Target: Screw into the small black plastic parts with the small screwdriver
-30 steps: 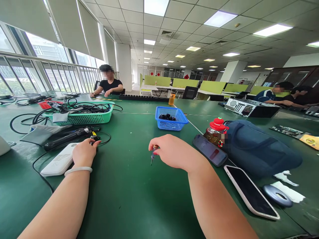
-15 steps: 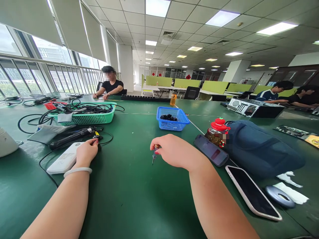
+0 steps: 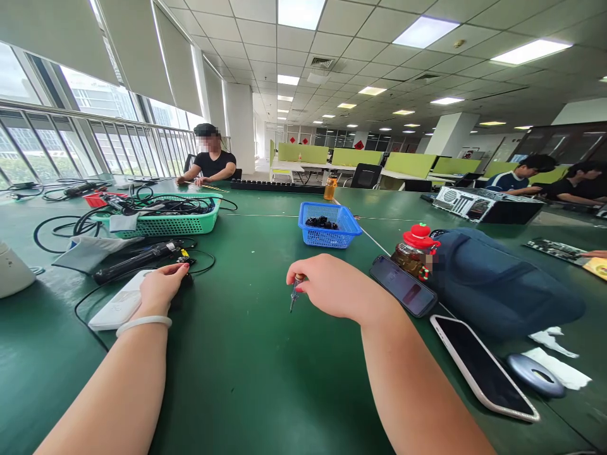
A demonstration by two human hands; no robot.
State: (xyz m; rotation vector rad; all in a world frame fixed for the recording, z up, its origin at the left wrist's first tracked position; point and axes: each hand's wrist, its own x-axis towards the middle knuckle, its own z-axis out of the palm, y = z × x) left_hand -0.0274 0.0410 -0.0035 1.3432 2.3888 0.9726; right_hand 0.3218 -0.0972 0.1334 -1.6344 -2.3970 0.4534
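Observation:
My right hand (image 3: 327, 284) is closed round a small screwdriver (image 3: 294, 294). Its thin tip points down over the green table (image 3: 256, 373). My left hand (image 3: 164, 284) reaches over a white box-shaped device (image 3: 121, 303), with thumb and fingers pinched together at a small dark piece. I cannot make out what that piece is or how firmly it is held. Just beyond these fingers lies a black cylindrical tool (image 3: 137, 260) with a cable, and something small and yellow shows at its end.
A green basket (image 3: 175, 225) of cables stands at the left, and a blue basket (image 3: 327, 238) with small black parts ahead. On the right are two phones (image 3: 403, 287), a red-lidded jar (image 3: 415, 253), a dark blue bag (image 3: 497, 284) and a computer case (image 3: 484, 205). Other people sit farther off.
My left hand has shifted slightly to the left, its fingers still pinched. The right hand and screwdriver stay practically in place. A co-worker's hand now shows at the far right edge.

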